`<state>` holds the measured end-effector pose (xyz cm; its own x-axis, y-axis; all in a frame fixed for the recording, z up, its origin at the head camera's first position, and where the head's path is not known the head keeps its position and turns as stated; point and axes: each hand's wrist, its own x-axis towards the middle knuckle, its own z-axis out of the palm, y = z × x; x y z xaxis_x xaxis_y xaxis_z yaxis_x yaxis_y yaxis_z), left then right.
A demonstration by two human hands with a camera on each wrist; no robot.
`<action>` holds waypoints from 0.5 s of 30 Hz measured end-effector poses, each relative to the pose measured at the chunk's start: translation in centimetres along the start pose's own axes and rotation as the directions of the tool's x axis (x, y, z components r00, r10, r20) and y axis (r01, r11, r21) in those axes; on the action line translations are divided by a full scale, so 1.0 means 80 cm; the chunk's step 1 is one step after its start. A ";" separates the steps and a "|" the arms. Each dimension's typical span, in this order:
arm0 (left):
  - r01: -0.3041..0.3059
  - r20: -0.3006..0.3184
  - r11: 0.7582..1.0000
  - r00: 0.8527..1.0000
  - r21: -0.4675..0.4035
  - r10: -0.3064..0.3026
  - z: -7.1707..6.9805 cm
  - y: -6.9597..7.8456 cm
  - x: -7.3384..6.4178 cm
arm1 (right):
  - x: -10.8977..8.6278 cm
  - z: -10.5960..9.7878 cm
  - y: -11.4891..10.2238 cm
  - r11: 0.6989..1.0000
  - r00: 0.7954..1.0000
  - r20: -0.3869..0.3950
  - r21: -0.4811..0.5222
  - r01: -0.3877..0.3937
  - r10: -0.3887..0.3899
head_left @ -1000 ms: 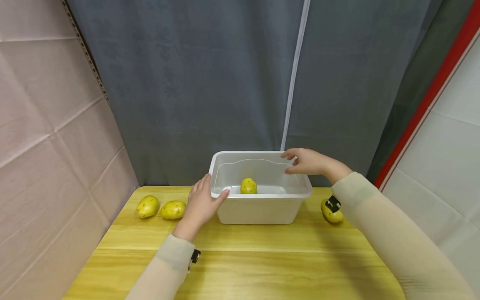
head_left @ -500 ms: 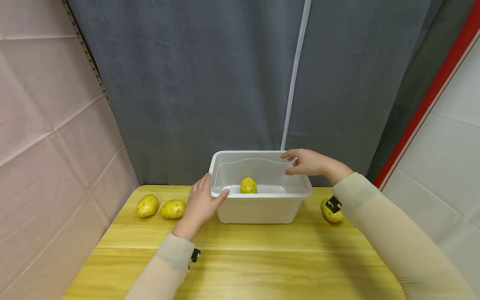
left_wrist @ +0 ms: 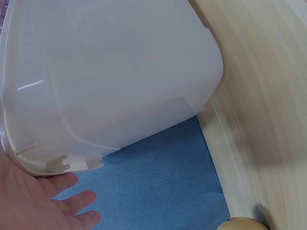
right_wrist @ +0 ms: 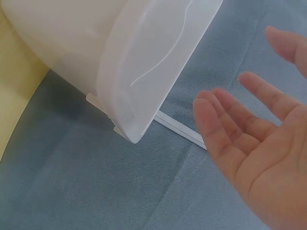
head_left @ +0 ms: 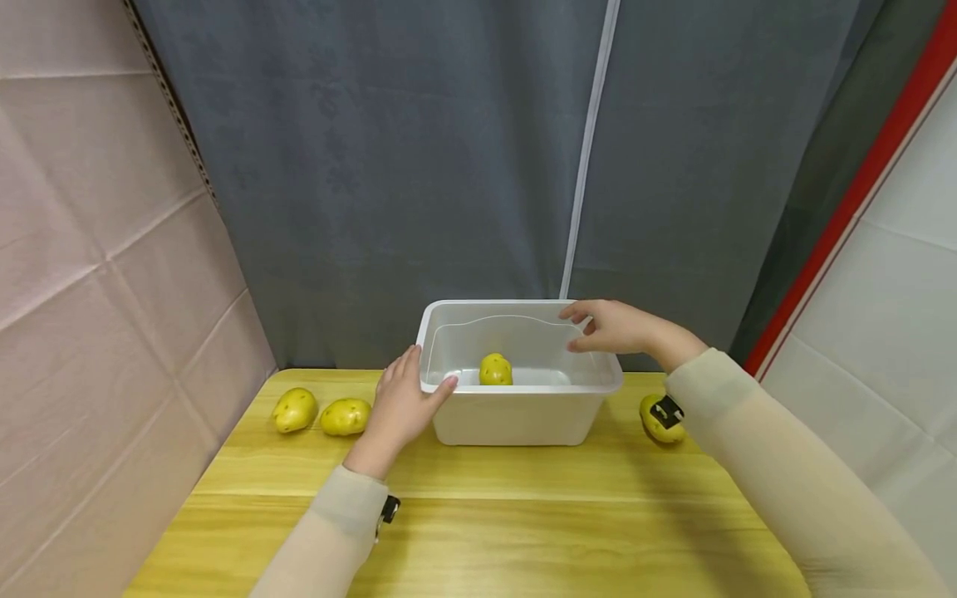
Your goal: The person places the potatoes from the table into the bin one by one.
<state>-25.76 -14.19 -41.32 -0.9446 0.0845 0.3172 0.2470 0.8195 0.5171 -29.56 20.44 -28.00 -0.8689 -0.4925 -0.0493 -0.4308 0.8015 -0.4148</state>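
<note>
A white plastic bin (head_left: 516, 419) stands at the back middle of the table, with one yellow potato (head_left: 496, 370) inside. My left hand (head_left: 404, 407) rests against the bin's front left corner, thumb by the front rim; in the left wrist view its extended fingers (left_wrist: 79, 202) lie along the rim's outside. Over the bin's right end is my right hand (head_left: 616, 325), fingers loosely bent and nothing held. The right wrist view shows this hand (right_wrist: 259, 139) apart from the rim, palm visible. Two potatoes, one farther left (head_left: 295, 410) and one nearer (head_left: 345, 417), lie left of the bin.
Another potato (head_left: 661, 419) lies right of the bin, partly covered by the right wristband (head_left: 667, 411). The wooden table (head_left: 523, 540) ends behind the bin at a grey curtain (head_left: 411, 166). Pale cloth walls, left (head_left: 112, 291) and right (head_left: 882, 332), flank the table.
My right hand has sunk very slightly. The left hand, the bin and the potatoes stay where they were.
</note>
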 end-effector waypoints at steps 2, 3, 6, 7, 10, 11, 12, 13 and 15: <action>0.000 0.000 1.000 1.000 -0.002 0.000 0.000 0.000 0.000 | -0.002 0.000 0.000 1.000 1.000 0.000 0.003 -0.003 0.003; 0.001 -0.001 1.000 1.000 -0.003 -0.001 0.000 0.000 0.000 | -0.002 0.000 0.000 1.000 1.000 -0.001 0.004 -0.002 0.002; 0.003 0.001 1.000 1.000 -0.006 -0.003 -0.001 0.001 0.000 | -0.005 0.000 0.000 1.000 1.000 -0.008 -0.001 0.003 -0.003; 0.003 0.001 1.000 1.000 -0.004 -0.003 -0.001 0.000 0.000 | -0.006 0.000 0.001 1.000 1.000 -0.010 -0.002 0.004 -0.004; 0.006 0.004 1.000 1.000 0.000 -0.006 0.000 0.000 0.000 | -0.009 0.001 0.003 1.000 1.000 -0.013 -0.011 0.012 -0.012; 0.007 0.005 1.000 1.000 0.001 -0.007 0.000 0.000 -0.001 | -0.010 0.001 0.005 1.000 1.000 -0.013 -0.014 0.016 -0.016; 0.009 0.006 1.000 1.000 0.001 -0.009 0.000 0.000 -0.001 | -0.011 0.002 0.005 1.000 1.000 -0.013 -0.015 0.020 -0.020; 0.010 0.007 1.000 1.000 0.001 -0.010 -0.001 0.000 -0.001 | -0.012 0.002 0.006 1.000 1.000 -0.015 -0.017 0.025 -0.025; 0.015 0.009 1.000 1.000 -0.002 -0.015 -0.002 0.000 -0.001 | -0.014 0.003 0.007 0.999 0.999 -0.020 -0.019 0.036 -0.037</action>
<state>-25.65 -14.25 -41.23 -0.9501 0.0779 0.3021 0.2337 0.8192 0.5237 -28.81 21.38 -28.40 -0.8573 -0.5146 -0.0155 -0.4668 0.7895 -0.3986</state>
